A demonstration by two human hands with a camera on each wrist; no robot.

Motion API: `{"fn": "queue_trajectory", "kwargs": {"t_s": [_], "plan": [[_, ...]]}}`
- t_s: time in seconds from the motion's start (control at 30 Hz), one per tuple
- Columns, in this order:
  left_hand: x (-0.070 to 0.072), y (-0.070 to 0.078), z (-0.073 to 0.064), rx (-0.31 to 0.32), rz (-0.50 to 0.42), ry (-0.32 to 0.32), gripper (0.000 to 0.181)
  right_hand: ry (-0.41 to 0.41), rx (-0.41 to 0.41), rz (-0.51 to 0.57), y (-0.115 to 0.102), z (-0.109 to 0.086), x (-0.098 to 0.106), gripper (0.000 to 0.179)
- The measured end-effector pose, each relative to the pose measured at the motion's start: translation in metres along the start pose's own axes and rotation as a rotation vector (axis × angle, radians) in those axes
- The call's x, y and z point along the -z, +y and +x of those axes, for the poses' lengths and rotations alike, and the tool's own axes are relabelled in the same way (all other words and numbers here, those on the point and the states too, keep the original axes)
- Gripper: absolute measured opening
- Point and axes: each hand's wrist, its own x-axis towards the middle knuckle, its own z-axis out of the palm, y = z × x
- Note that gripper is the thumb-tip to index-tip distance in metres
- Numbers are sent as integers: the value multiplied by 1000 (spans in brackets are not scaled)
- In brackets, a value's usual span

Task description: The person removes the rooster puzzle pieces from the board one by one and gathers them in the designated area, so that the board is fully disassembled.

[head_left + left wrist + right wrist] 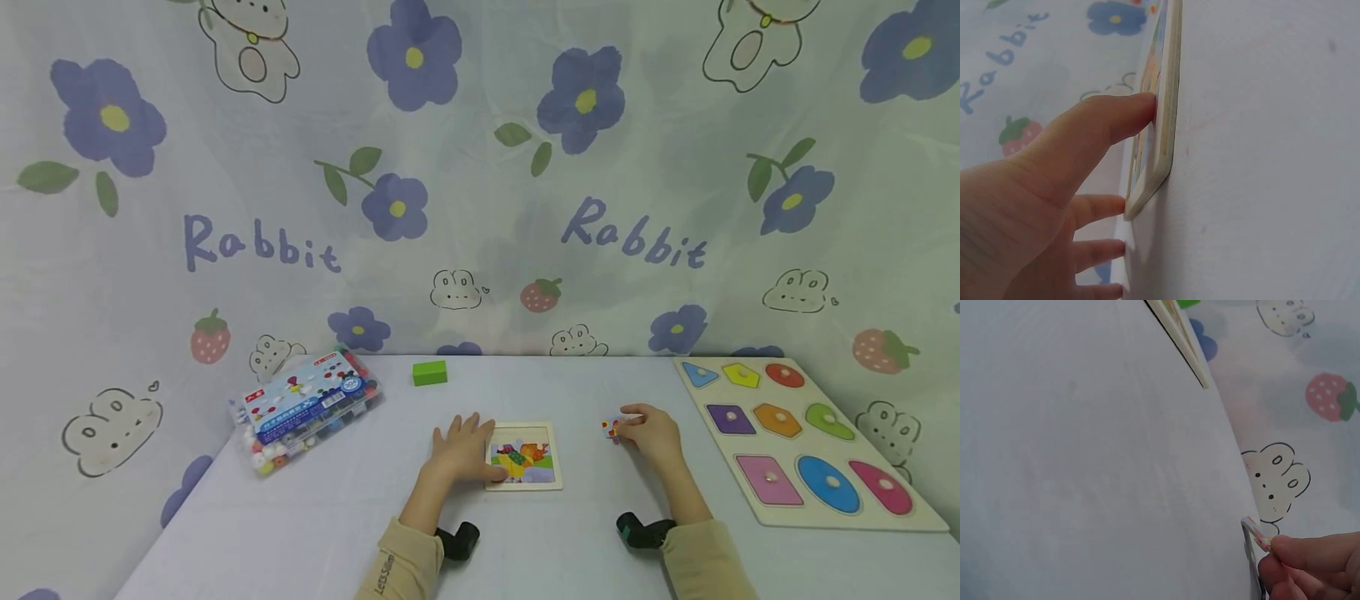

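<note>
Tan sleeves, left hand splayed — thumb on picture tray, right hand pinching patterned piece, bead-filled case

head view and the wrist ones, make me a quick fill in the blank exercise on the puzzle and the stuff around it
1. In the left wrist view, the left hand reaches its ____ over the picture puzzle.
2. In the head view, the right hand pinches a small puzzle piece to the ____ of the picture puzzle.
3. The block is ____.
4. The shape board holds ____ coloured shapes.

Missing words: thumb; right; green; nine.
</note>
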Motion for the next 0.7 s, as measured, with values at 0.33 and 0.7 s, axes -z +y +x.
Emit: {"fn": "queue_trajectory", "kwargs": {"t_s": [0.33,0.7], "plan": [[1,0,1,0,-1,-12,85,43,28,-57,1,-1,-3,32],[2,2,3,-126,-26,-51,72,74,59,-29,-6,-1,-7,27]]}}
